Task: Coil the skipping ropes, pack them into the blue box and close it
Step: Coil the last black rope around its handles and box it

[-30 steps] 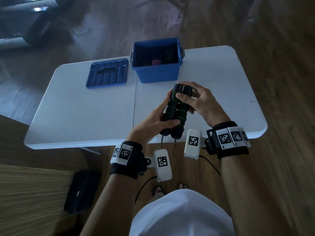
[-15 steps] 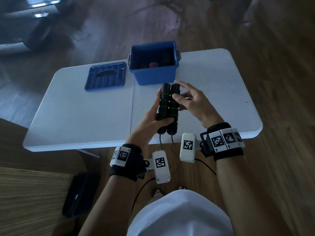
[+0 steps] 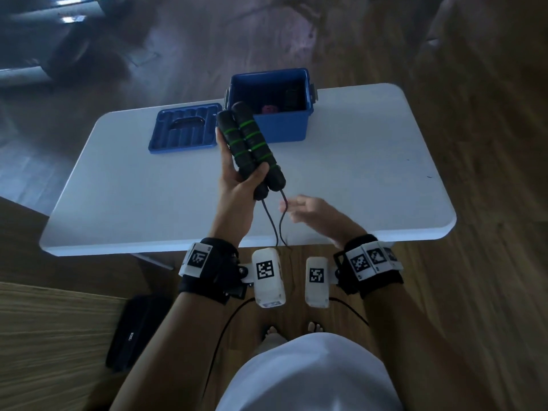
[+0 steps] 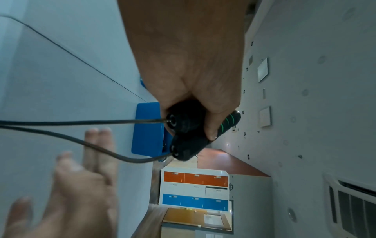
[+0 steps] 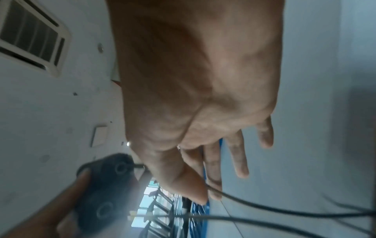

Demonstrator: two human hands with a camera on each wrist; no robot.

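Note:
My left hand point(image 3: 237, 179) grips two black skipping-rope handles with green rings point(image 3: 250, 146), held together and raised over the white table point(image 3: 118, 188). Their black cords point(image 3: 275, 226) hang down past the table's near edge. My right hand point(image 3: 308, 210) hovers just right of the cords, fingers straight and blurred, holding nothing. The left wrist view shows the handle ends point(image 4: 183, 136) and both cords point(image 4: 81, 124) running off left. In the right wrist view the fingers point(image 5: 240, 156) spread beside the cords point(image 5: 264, 211). The open blue box point(image 3: 284, 126) stands at the table's back with dark and pink things inside.
The blue lid point(image 3: 185, 127) lies flat on the table left of the box. A black bag point(image 3: 133, 330) sits on the wooden floor under the table's near left side. Bare feet point(image 3: 292, 330) stand below the table edge.
My right hand has let go of the handles and dropped down to the cords. My left hand has raised the handles and tilted their tops leftward toward the box.

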